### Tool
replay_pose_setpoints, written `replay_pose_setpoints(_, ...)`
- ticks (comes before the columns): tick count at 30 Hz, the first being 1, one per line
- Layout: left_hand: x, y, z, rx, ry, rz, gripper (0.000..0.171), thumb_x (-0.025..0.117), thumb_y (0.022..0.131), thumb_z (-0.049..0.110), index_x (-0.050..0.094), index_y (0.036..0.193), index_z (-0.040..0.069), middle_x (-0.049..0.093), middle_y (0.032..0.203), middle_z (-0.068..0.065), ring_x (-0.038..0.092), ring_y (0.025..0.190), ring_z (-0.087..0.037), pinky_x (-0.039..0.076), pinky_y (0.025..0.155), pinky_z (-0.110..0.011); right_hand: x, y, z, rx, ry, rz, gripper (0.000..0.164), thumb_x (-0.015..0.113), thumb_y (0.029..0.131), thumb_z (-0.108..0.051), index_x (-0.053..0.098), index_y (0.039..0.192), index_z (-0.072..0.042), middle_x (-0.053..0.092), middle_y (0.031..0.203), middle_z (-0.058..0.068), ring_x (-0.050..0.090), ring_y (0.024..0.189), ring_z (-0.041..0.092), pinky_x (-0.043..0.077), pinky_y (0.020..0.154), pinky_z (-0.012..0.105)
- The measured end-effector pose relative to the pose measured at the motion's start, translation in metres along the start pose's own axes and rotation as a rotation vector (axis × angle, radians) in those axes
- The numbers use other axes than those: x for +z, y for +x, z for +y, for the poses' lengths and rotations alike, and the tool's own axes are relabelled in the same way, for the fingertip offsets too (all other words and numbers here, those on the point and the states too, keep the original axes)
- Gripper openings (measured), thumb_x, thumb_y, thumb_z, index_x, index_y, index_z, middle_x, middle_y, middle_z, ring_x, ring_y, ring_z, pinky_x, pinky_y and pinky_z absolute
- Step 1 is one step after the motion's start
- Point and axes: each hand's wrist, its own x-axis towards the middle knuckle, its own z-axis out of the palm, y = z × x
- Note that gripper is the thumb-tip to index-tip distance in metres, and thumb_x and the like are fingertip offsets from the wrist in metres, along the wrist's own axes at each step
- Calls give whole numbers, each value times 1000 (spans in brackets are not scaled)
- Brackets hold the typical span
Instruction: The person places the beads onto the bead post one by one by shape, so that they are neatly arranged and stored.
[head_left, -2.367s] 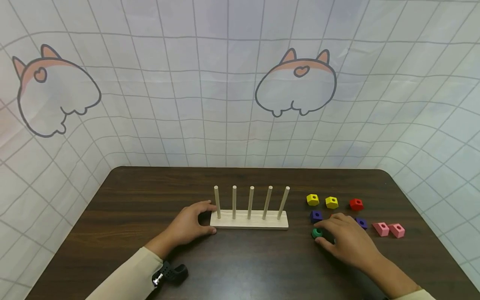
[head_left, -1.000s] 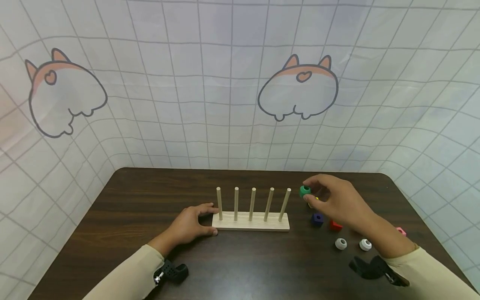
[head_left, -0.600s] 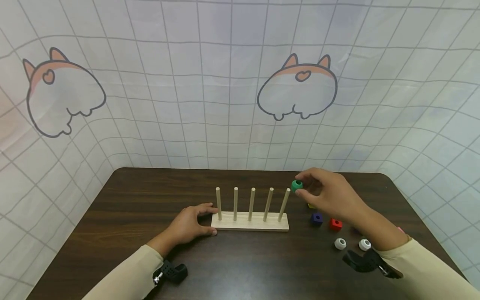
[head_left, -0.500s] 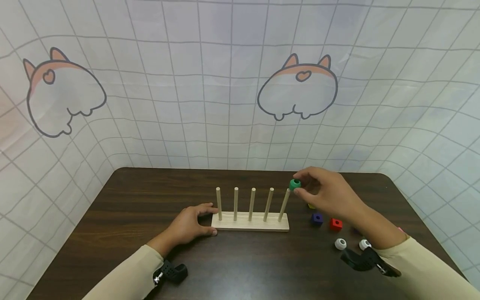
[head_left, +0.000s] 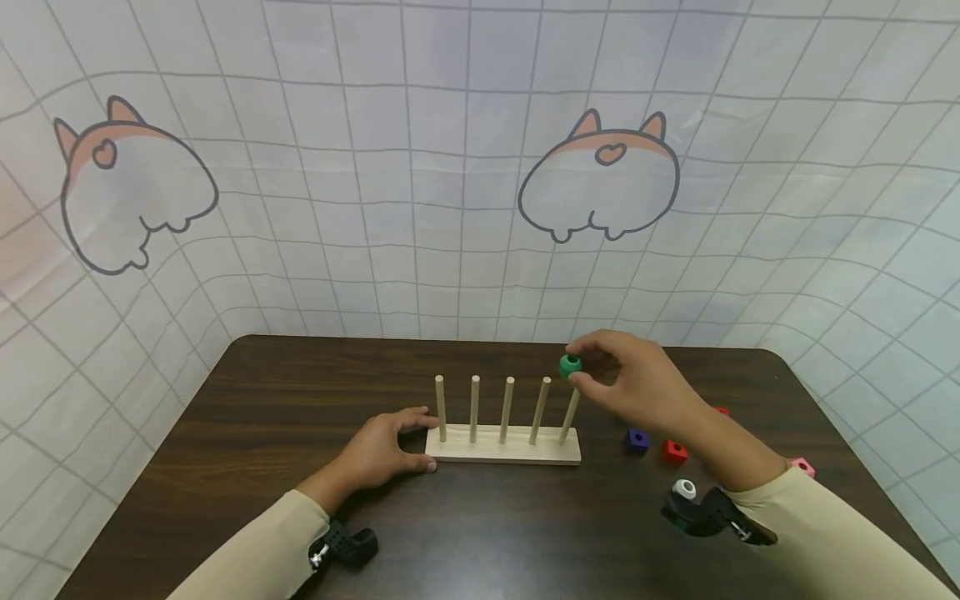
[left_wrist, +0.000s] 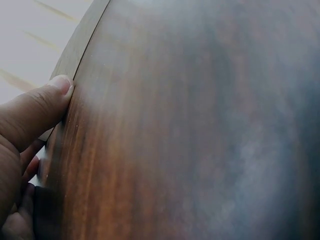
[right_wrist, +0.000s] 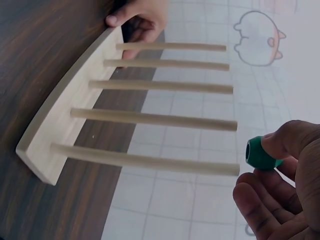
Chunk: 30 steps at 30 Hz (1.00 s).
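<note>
A pale wooden peg rack [head_left: 502, 450] with several upright pegs stands on the dark table. My left hand [head_left: 371, 454] grips the rack's left end, thumb at the front edge and fingers behind; in the left wrist view the thumb [left_wrist: 37, 107] presses that edge. Between thumb and fingertips my right hand [head_left: 637, 379] pinches a green bead [head_left: 569, 367] with a hole through it. The bead is held up by the top of the rightmost peg [head_left: 570, 417]. From the right wrist, the bead [right_wrist: 260, 154] appears just beyond that peg's tip [right_wrist: 230, 169], with a small gap.
Right of the rack lie a dark blue cube bead [head_left: 637, 441], a red cube bead [head_left: 674, 452], a white round bead [head_left: 684, 489] and a pink bead [head_left: 802, 467]. My right forearm covers part of that area. A white gridded curtain [head_left: 360, 275] hangs behind the table.
My right hand has taken the green bead from the table, lifted it and carried it leftward to the rightmost peg's top. My left hand has kept its hold on the rack.
</note>
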Motion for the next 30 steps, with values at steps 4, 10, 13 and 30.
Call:
replay_pose_setpoints(4, 0, 0, 1, 4, -1, -2, 59, 91, 79, 28, 69, 133, 21, 51, 153, -6, 46, 140, -34, 38, 111, -56, 4, 3, -4, -6, 16, -6, 29, 77, 93, -11, 69, 120, -9, 71, 106, -5, 69, 94, 11, 58, 84, 35)
replay_pose_setpoints(10, 0, 0, 1, 7, 7, -2, 59, 92, 78, 27, 69, 133, 20, 52, 152, -7, 44, 142, -35, 36, 112, -57, 9, 7, -9, -8, 21, -11, 30, 78, 92, -11, 69, 120, -9, 71, 104, -5, 68, 94, 11, 57, 84, 35)
replay_pose_setpoints(13, 0, -1, 1, 6, 7, 0, 59, 92, 78, 26, 70, 133, 20, 52, 152, -7, 43, 142, -35, 36, 112, -57, 11, 9, -12, -16, 14, -8, 30, 79, 91, -12, 69, 120, -9, 71, 103, -6, 69, 93, 11, 57, 84, 35)
replay_pose_setpoints(30, -2, -2, 4, 2, -12, -15, 59, 91, 79, 26, 69, 133, 19, 51, 153, -8, 45, 141, -34, 38, 111, -57, 27, 23, -24, -65, 49, -27, 29, 78, 92, -11, 69, 119, -6, 71, 103, -4, 69, 91, 12, 57, 83, 34)
